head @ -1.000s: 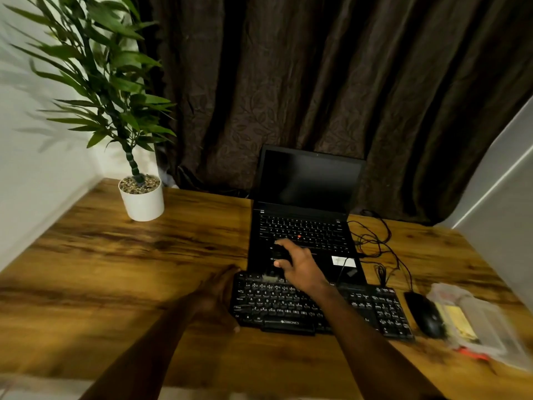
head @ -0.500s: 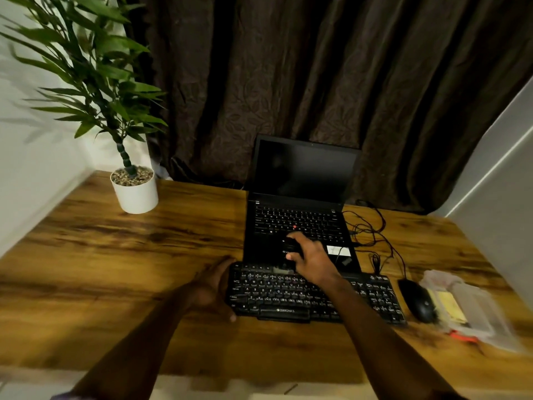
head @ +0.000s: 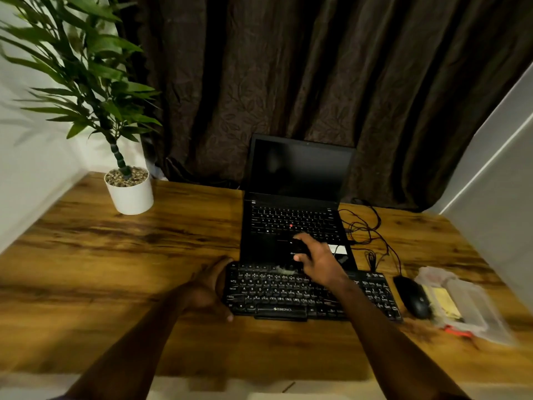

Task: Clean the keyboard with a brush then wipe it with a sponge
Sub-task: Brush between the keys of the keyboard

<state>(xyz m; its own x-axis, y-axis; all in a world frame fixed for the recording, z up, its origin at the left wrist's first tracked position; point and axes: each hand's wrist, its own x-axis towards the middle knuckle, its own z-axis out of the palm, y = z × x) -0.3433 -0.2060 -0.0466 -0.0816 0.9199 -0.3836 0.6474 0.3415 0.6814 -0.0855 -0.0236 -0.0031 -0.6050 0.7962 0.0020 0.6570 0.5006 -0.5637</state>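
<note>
Dust is the main risk. The brush [head: 297, 249] works the top row of the keyboard [head: 288, 295], which lies on the desk [head: 115, 269] right against the front edge of the open laptop [head: 291, 220]. A stroke pushed away from the person could flick grit onto the laptop's own keys. A hard sideways sweep could also shove the keyboard into the mouse [head: 412, 297] just beside it (the loose cables [head: 366, 229] behind would be no stop).

The right hand [head: 320, 261] reaches over the keyboard's far edge, fingers curled round the dark brush body, pale bristles angled down onto the keys. The left hand [head: 207, 293] rests against the keyboard's left end, fingers loosely straight along its side, grasping nothing; it is probably bracing. A yellow block, likely the sponge [head: 444, 301], sits in a clear tub [head: 476, 310] beyond the mouse.
</note>
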